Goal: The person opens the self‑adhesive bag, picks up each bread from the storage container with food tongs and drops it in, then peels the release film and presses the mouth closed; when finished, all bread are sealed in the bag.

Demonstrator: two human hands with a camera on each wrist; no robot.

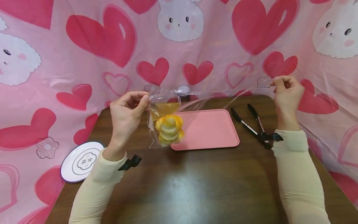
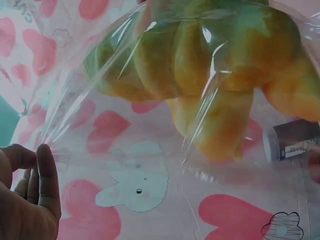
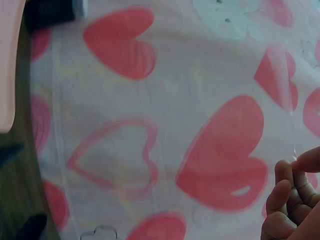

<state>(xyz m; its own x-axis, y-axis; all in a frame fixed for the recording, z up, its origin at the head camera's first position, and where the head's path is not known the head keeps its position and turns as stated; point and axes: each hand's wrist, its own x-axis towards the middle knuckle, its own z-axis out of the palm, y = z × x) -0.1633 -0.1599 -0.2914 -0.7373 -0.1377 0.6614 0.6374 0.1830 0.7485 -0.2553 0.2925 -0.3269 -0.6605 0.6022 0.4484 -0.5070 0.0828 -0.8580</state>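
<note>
My left hand (image 1: 127, 113) pinches an edge of a clear plastic film (image 1: 193, 107) between thumb and fingers, up above the table. Off to the right, my raised right hand (image 1: 288, 93) pinches the film's other end, so it stretches between the two hands. Close by the left hand, a yellow-orange bread roll (image 1: 169, 129) with rounded ridges shows in the film. In the left wrist view the bread roll (image 2: 210, 55) appears large behind shiny creases. Whether the film is a bag or a loose sheet I cannot tell.
On the brown table (image 1: 184, 186) a pink tray (image 1: 208, 129) lies behind the bread. Black-tipped tongs (image 1: 249, 124) lie spread right of the tray. A white plate (image 1: 81, 161) is at the left edge, and a white-lidded dark jar (image 1: 183, 91) stands at the back.
</note>
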